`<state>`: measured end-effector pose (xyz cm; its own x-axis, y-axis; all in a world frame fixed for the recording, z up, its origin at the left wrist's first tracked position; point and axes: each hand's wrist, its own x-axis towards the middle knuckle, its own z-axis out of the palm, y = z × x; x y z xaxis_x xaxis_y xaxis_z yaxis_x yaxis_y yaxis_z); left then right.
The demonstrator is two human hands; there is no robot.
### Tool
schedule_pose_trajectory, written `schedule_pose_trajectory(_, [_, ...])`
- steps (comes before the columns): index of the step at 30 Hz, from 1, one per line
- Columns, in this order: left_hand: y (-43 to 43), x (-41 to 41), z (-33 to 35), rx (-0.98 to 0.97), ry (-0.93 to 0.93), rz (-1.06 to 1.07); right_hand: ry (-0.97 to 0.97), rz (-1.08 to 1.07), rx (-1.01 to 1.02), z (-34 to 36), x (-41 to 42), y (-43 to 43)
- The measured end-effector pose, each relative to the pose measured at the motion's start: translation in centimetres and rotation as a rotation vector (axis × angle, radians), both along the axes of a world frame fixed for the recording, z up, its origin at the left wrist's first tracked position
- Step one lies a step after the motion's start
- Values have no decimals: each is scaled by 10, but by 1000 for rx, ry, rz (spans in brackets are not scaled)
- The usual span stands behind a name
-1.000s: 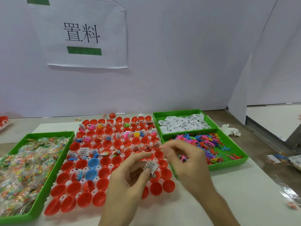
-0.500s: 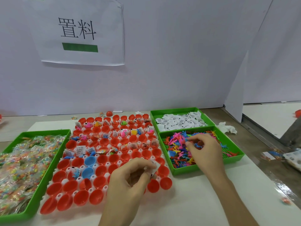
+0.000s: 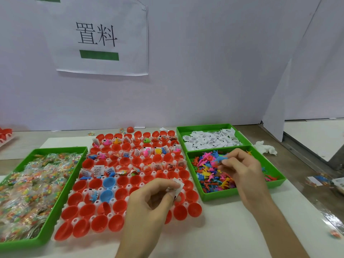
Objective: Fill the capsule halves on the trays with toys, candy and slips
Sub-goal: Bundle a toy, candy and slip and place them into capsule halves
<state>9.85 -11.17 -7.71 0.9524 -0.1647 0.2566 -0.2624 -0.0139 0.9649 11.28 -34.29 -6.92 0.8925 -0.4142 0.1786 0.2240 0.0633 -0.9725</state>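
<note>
A white tray (image 3: 84,191) of red capsule halves (image 3: 119,206), two of them blue (image 3: 108,182), lies at the centre. Its far rows hold slips and small toys; the near rows hold nothing. My left hand (image 3: 149,203) hovers over the tray's near right part and pinches white paper slips (image 3: 176,186). My right hand (image 3: 240,170) is over the green bin of small coloured toys (image 3: 214,175) and pinches a blue toy (image 3: 220,158). Behind that bin, a second green bin holds white slips (image 3: 210,140). A green bin of wrapped candy (image 3: 31,181) sits on the left.
A loose red capsule half (image 3: 130,129) and candy bits lie behind the tray. A crumpled white tissue (image 3: 265,148) sits right of the bins. A paper sign (image 3: 100,36) hangs on the white wall. Scraps lie along the right edge (image 3: 320,180).
My right hand left the left hand, went right to the toy bin and picked up a blue toy. The left hand stayed over the tray holding the slips.
</note>
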Motion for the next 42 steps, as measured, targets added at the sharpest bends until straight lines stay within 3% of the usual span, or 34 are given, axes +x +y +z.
schedule_pose_trajectory(4, [1, 1, 0, -4, 9, 9, -2, 339, 31, 12, -11, 22])
schedule_pose_trajectory(9, [2, 2, 0, 23, -11, 15, 13, 499, -196, 19, -19, 45])
schedule_pose_trajectory(17, [2, 0, -3, 70, -39, -16, 121, 498, -315, 17, -19, 58])
schedule_pose_trajectory(28, [2, 0, -7, 143, -71, -40, 106, 433, -529, 13, -19, 52])
schedule_pose_trajectory(32, [2, 0, -6, 120, -70, -42, 99, 373, -491, 9, -16, 52])
schedule_pose_trajectory(35, [-1, -3, -5, 101, -64, -52, 100, 476, -416, 10, -18, 53])
schedule_pose_trajectory(42, [3, -2, -4, 123, -140, -37, 11, 427, -512, 11, -18, 64])
